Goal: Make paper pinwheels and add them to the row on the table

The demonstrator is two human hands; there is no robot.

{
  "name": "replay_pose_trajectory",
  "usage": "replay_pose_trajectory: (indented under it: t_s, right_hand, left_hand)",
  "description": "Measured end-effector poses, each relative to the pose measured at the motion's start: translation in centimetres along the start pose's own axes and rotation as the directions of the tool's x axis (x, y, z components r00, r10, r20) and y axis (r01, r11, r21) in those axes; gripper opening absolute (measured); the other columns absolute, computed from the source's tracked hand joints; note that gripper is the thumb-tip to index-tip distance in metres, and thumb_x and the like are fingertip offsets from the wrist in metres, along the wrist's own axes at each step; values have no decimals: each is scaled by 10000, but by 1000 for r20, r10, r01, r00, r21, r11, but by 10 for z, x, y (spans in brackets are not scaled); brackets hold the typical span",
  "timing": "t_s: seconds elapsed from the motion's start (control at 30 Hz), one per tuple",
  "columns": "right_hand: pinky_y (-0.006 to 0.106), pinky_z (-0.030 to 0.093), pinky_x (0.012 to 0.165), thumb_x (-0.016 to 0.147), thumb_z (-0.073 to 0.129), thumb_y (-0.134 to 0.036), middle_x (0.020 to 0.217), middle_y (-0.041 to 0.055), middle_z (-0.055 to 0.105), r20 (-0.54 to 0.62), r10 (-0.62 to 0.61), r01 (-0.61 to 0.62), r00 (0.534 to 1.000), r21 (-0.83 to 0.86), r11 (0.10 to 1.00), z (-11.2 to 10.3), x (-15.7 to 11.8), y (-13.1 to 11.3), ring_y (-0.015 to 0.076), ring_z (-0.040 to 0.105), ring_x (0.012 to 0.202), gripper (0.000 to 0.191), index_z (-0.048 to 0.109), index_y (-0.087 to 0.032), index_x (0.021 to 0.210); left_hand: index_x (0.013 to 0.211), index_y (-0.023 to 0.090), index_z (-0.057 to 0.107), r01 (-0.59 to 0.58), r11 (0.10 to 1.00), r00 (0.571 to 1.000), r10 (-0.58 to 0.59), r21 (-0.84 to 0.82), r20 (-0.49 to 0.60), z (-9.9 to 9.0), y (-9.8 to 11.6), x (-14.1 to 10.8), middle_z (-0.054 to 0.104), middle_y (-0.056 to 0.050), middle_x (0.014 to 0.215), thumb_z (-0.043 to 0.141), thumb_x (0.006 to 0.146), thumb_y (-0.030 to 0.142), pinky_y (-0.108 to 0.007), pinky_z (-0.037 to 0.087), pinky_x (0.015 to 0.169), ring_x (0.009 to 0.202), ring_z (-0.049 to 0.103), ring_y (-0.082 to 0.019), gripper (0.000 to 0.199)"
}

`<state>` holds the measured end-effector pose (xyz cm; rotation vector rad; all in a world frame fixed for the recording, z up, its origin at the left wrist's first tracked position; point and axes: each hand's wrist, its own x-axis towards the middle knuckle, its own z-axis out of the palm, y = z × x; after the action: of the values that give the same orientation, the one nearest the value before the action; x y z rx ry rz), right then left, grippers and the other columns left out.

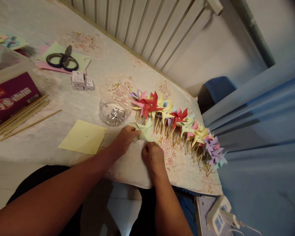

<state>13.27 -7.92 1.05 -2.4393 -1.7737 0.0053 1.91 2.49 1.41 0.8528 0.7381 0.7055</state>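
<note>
A pale green paper pinwheel [145, 131] is pinched in my left hand [126, 139], its blades curled towards the centre. Just below it on the right, my right hand [153, 155] is closed close to the paper's lower edge; what its fingers hold, if anything, is hidden. A clear round container [103, 113] with small silvery pins [118, 114] sits behind my left hand. On the tablecloth left of that hand lies a flat yellow paper square [83, 137]. Finished pinwheels on sticks, one of them red [151, 105], form a long row to the right.
Black scissors [64, 60] rest on stacked coloured paper [56, 49], with small white boxes [78, 78] nearby. Wooden sticks [22, 114] lie by a purple box [14, 95] at the left. A radiator [137, 26] borders the table's back; a power strip [218, 218] sits at lower right.
</note>
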Motion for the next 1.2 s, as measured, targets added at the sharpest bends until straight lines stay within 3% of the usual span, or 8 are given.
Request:
replay_pose_trajectory:
  t_s: [0.13, 0.3, 0.43, 0.53, 0.7, 0.87, 1.03, 1.2]
  right_hand:
    - [283, 364, 628, 771, 535, -104, 776, 92, 673, -13, 23, -23, 1000, 24, 999, 2, 1, -2, 189, 572, 692, 153, 671, -172, 786]
    - [259, 373, 620, 724, 538, -115, 662, 25, 635, 1, 113, -110, 994, 214, 971, -4, 4, 17, 153, 532, 617, 134, 631, -191, 667]
    - [255, 374, 613, 729, 531, -146, 605, -17, 561, -112, 204, -157, 973, 333, 930, -24, 3, 33, 140, 499, 587, 117, 583, -197, 638]
    - [254, 378, 621, 753, 528, -164, 628, -26, 543, -237, 190, -81, 953, 405, 911, -41, 0, 23, 134, 493, 603, 106, 579, -201, 668]
    - [265, 397, 648, 806, 524, -161, 684, -10, 545, -414, 75, 126, 907, 437, 891, -53, -2, -14, 140, 504, 656, 128, 594, -204, 709]
    - [313, 428, 737, 854, 550, -196, 744, 17, 578, -521, 83, 152, 850, 393, 907, -57, -3, -23, 170, 536, 743, 96, 630, -211, 804]
    - [327, 425, 772, 859, 560, -191, 760, 28, 600, -480, 28, 173, 877, 368, 914, -43, 0, -22, 188, 543, 795, 96, 638, -209, 806]
    - [316, 420, 772, 848, 582, -193, 760, 24, 610, -411, 60, 98, 910, 352, 931, -23, 9, -19, 190, 543, 803, 92, 644, -212, 782]
  left_hand:
    - [624, 174, 583, 8, 1000, 1000, -8, -3, 1, 0, -1, 0, 576, 9, 562, 679, 597, 293, -256, 375, 543, 587, 540, -146, 155]
    - [651, 166, 594, 55, 998, 998, -55, 12, -35, -1, -3, 0, 567, 21, 565, 695, 591, 336, -248, 340, 511, 528, 494, -121, 206]
    - [687, 153, 610, 59, 998, 997, -60, -13, -41, 0, -5, 1, 581, 26, 605, 695, 596, 322, -234, 338, 524, 539, 494, -104, 210]
    - [691, 147, 614, 22, 999, 999, -21, 26, -34, 0, -9, 2, 571, 33, 607, 674, 627, 311, -228, 315, 524, 541, 473, -92, 187]
    - [650, 154, 596, -28, 995, 1000, 29, 93, -7, 0, -11, 0, 509, 50, 560, 637, 649, 308, -240, 275, 506, 511, 410, -88, 159]
    - [656, 153, 607, -68, 991, 998, 69, 113, -1, 3, -6, -3, 532, 44, 591, 645, 644, 304, -236, 303, 528, 549, 427, -95, 156]
    - [570, 167, 542, -87, 991, 996, 88, 106, -9, 6, -6, -5, 481, 57, 546, 666, 633, 312, -234, 306, 532, 546, 404, -90, 200]
    - [565, 171, 538, -53, 996, 999, 52, 74, 6, 5, -8, -3, 493, 57, 555, 665, 614, 299, -233, 319, 530, 555, 423, -94, 187]
